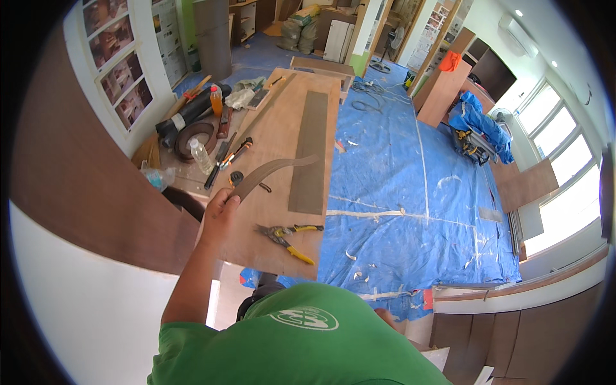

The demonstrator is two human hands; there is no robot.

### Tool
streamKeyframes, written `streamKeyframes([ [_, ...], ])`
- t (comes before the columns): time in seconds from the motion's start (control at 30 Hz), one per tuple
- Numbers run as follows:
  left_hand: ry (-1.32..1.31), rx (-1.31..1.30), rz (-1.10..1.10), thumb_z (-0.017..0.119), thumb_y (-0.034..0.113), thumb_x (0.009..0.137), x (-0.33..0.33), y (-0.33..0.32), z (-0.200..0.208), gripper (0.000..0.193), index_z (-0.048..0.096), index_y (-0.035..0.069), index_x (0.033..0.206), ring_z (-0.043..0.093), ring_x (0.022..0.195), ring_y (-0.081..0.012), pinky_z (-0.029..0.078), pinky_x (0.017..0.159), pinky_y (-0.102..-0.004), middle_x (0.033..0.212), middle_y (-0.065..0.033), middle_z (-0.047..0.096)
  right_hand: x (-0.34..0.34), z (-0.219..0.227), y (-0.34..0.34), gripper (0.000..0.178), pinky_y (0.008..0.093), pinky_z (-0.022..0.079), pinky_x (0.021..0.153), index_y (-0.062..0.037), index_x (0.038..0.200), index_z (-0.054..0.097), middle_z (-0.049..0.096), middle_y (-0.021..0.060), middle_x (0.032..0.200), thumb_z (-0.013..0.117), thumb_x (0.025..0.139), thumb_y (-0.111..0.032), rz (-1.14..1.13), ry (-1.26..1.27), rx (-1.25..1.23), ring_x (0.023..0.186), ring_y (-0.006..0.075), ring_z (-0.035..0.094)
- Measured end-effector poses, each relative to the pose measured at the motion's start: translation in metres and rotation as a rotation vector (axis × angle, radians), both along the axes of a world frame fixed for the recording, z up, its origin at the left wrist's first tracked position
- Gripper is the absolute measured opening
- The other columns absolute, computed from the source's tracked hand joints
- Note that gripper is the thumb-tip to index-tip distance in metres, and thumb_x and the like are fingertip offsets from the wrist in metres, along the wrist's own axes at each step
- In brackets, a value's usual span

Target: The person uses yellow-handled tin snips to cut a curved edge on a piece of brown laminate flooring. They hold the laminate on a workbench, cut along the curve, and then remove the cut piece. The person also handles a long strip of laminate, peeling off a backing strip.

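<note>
My left hand (221, 208) is closed on one end of a brown edge-banding strip (266, 169). The strip arches away to the right over a wooden workboard (269, 135), its free end above a long grey-brown panel (310, 141). Close to the hand lie a small black tape measure (236, 178) and orange-and-black hand tools (237, 154). Yellow-handled snips (282, 239) rest with jaws apart near the board's front edge. Beside the right of my green shirt, a small skin-coloured patch (387, 317) may be my right hand; its fingers are hidden.
Left of the board are a brown banding roll (196, 142), a clear bottle (201, 156), an orange-drink bottle (216, 101) and black rolled material (192, 114). Blue sheeting (391, 167) with scraps and cables covers the floor. Tarp-draped equipment (478, 125) stands by the windows.
</note>
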State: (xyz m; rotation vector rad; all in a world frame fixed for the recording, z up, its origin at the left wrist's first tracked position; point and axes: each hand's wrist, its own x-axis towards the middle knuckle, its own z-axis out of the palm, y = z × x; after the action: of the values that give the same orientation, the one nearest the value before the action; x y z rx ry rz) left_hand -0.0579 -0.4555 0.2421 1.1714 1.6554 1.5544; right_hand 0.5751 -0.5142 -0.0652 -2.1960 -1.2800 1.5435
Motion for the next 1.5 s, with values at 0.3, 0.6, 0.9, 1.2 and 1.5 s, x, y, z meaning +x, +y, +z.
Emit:
streamKeyframes([
  [0.3, -0.213, 0.085, -0.120, 0.057, 0.018, 0.102, -0.062, 0.141, 0.035, 0.014, 0.060, 0.005, 0.101, 0.046, 0.065, -0.0052, 0.038, 0.059, -0.0243, 0.075, 0.0040, 0.052, -0.062, 0.024, -0.066, 0.015, 0.0377, 0.055, 0.053, -0.0043, 0.097, 0.069, 0.067, 0.0094, 0.074, 0.069, 0.093, -0.019, -0.036, -0.044, -0.090, 0.059, 0.0214, 0.067],
  [0.6, 0.113, 0.098, -0.027, 0.064, 0.020, 0.097, -0.108, 0.358, 0.012, 0.022, 0.065, -0.001, 0.102, 0.056, 0.063, -0.0122, 0.044, 0.058, -0.0317, 0.074, -0.0035, 0.060, -0.141, 0.067, -0.095, 0.019, 0.0374, 0.056, 0.059, -0.0039, 0.100, 0.067, 0.067, 0.0085, 0.077, 0.070, 0.095, -0.022, -0.309, -0.076, -0.021, 0.065, 0.0206, 0.068],
  [0.9, 0.256, -0.385, 0.080, 0.069, 0.032, 0.091, -0.120, 0.476, -0.089, 0.062, 0.057, -0.010, 0.135, 0.062, 0.124, -0.0410, 0.050, 0.104, -0.0435, 0.132, -0.0299, 0.063, -0.130, -0.013, -0.208, 0.028, 0.0401, 0.056, 0.073, -0.0037, 0.096, 0.072, 0.072, 0.0144, 0.083, 0.067, 0.095, -0.031, 0.008, -0.387, 0.078, 0.082, 0.0273, 0.072],
  [1.2, -0.018, -0.317, -0.711, 0.054, 0.056, 0.102, 0.017, 0.306, -0.178, 0.064, 0.063, 0.002, 0.070, 0.070, 0.062, -0.0209, 0.054, 0.061, -0.0384, 0.064, -0.0118, 0.067, -0.047, -0.009, -0.286, 0.032, 0.0428, 0.056, 0.075, -0.0046, 0.095, 0.074, 0.073, 0.0162, 0.086, 0.066, 0.093, -0.036, 0.794, -0.665, 0.247, 0.087, 0.0297, 0.073],
  [1.5, -0.209, -0.386, -1.322, 0.058, 0.040, 0.105, 0.046, 0.116, -0.168, 0.042, 0.071, 0.001, 0.096, 0.068, 0.078, -0.0145, 0.055, 0.073, -0.0315, 0.081, -0.0053, 0.070, -0.192, 0.106, -0.086, 0.021, 0.0371, 0.053, 0.060, -0.0053, 0.099, 0.069, 0.068, 0.0086, 0.078, 0.074, 0.093, -0.024, -0.335, -0.064, -0.109, 0.068, 0.0208, 0.065],
])
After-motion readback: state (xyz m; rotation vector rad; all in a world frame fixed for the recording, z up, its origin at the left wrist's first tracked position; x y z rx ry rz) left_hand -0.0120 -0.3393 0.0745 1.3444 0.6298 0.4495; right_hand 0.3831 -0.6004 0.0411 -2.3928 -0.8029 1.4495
